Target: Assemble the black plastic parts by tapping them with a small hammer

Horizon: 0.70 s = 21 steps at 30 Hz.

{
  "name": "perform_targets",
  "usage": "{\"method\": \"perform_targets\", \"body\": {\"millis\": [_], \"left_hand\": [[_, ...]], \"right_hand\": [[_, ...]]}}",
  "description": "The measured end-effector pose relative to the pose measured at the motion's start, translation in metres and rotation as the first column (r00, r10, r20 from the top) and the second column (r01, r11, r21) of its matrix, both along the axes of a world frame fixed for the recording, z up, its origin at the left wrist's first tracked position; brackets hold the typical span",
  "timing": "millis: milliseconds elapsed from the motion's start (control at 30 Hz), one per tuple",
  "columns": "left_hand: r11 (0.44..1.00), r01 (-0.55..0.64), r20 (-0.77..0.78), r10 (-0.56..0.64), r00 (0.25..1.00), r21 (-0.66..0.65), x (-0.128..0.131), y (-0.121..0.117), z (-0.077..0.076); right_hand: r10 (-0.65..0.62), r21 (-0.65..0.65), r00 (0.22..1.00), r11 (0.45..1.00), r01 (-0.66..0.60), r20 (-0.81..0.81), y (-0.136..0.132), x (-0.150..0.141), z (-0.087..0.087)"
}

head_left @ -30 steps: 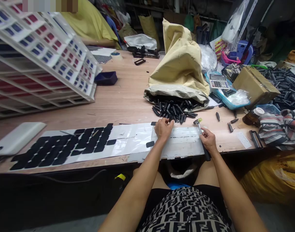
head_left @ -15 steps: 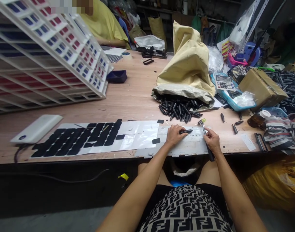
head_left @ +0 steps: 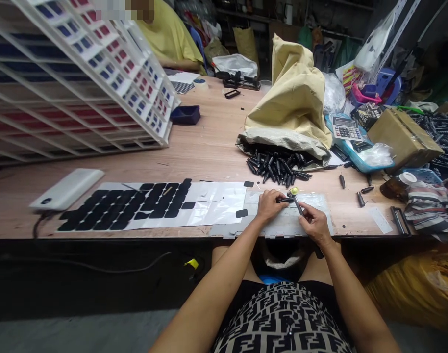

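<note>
My left hand (head_left: pixel 271 206) is closed on a slim black cylindrical piece (head_left: pixel 283 200), which points right over a grey-white board (head_left: pixel 279 223) at the table's front edge. In my right hand (head_left: pixel 315 225) is a small hammer (head_left: pixel 298 207) with a yellowish face on its head. The hammer's head is at the free end of the black piece; whether they touch I cannot tell. Just beyond my hands, a heap of similar black pieces (head_left: pixel 277 169) spills out of a beige sack (head_left: pixel 290 103).
Left of the board lies a white sheet (head_left: pixel 224 203) bearing rows of black stickers (head_left: pixel 113 208). A white box-shaped device (head_left: pixel 67 190) and a large white crate (head_left: pixel 136 108) stand further left. At right are a calculator (head_left: pixel 346 128), a carton (head_left: pixel 404 139) and a jar (head_left: pixel 395 186). Across the table sits a person in yellow (head_left: pixel 172 39).
My right hand has moved left with the hammer, bringing its head to the black piece. My left hand stays on the piece. The whole view has shifted slightly.
</note>
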<state>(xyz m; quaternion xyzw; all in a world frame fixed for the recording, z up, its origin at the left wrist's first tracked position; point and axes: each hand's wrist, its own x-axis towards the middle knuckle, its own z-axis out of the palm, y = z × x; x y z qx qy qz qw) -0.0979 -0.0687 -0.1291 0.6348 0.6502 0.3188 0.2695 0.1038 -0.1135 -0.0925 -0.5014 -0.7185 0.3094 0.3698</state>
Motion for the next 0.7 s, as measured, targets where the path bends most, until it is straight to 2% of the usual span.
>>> {"method": "perform_targets", "body": {"millis": [100, 200, 367, 533, 700], "left_hand": [[1.0, -0.008, 0.0, 0.008, 1.0, -0.006, 0.001, 0.0, 0.001], [1.0, -0.018, 0.0, 0.018, 1.0, -0.006, 0.001, 0.0, 0.001], [1.0, -0.004, -0.007, 0.004, 1.0, 0.007, 0.001, 0.0, 0.001], [1.0, -0.003, -0.041, 0.003, 0.999, 0.003, 0.0, 0.001, -0.003], [1.0, 0.008, -0.055, -0.006, 0.998, 0.019, 0.0, 0.001, -0.006]], "right_hand": [[0.016, 0.044, 0.997, 0.999, -0.02, 0.08, -0.001, -0.005, 0.001], [0.006, 0.035, 0.991, 0.999, -0.01, 0.134, -0.003, -0.006, 0.0], [-0.063, 0.032, 0.992, 0.998, 0.06, 0.108, -0.002, -0.002, 0.0], [-0.048, 0.01, 0.989, 0.999, 0.047, 0.138, 0.001, 0.004, -0.004], [-0.131, -0.014, 0.988, 0.991, 0.133, 0.079, 0.022, 0.021, -0.01]]}}
